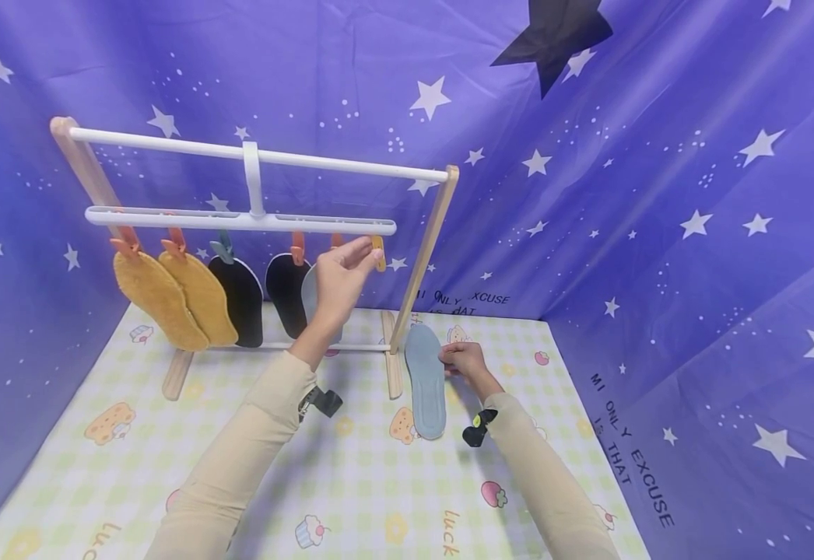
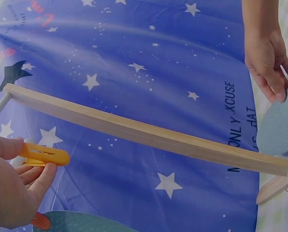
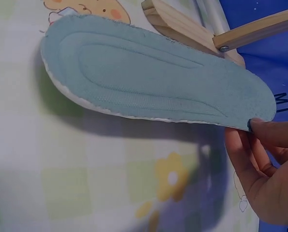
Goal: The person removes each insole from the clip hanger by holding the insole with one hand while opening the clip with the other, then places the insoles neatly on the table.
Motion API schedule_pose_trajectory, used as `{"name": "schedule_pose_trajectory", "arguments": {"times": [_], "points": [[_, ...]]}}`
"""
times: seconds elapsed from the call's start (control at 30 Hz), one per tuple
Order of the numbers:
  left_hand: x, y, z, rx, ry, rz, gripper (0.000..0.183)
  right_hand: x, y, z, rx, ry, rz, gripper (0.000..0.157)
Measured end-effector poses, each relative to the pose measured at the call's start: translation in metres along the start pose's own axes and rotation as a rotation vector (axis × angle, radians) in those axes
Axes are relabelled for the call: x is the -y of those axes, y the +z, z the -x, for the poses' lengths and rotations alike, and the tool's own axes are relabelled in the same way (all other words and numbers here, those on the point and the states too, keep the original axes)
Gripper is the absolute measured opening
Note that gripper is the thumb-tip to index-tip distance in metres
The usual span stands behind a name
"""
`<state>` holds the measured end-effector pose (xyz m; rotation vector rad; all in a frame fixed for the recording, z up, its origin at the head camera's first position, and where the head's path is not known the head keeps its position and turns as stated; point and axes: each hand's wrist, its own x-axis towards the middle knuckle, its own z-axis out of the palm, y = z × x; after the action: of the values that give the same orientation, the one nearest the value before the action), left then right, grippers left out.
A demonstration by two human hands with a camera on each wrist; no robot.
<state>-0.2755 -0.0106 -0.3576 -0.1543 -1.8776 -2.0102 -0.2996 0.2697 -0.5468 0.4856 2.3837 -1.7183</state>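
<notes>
Yellow clip [image 2: 55,156] (L cam, not R)

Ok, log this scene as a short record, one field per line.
Left hand: pinches a yellow clip at the right end of the white hanger bar
Right hand: pinches a loose blue-grey insole by its edge, near one end
Hung up: two yellow insoles, two black insoles, one hanging blue-grey insole, partly hidden in the head view
Other clips: orange clips, one teal clip
Rack: wooden sides, white top rail
Surface: checked tablecloth
</notes>
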Motion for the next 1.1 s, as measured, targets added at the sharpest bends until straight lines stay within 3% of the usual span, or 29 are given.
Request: {"name": "schedule_pose_trajectory", "arguments": {"times": [0.43, 1.1], "points": [[-0.001, 0.000, 0.000, 0.004, -0.003, -0.005, 0.034, -0.005, 0.006, -0.005, -0.043, 0.000, 0.058, 0.016], [-0.002, 0.001, 0.001, 0.001, 0.010, 0.020, 0.034, -0.013, 0.012, -0.011, -0.107, -0.075, 0.184, 0.011]]}}
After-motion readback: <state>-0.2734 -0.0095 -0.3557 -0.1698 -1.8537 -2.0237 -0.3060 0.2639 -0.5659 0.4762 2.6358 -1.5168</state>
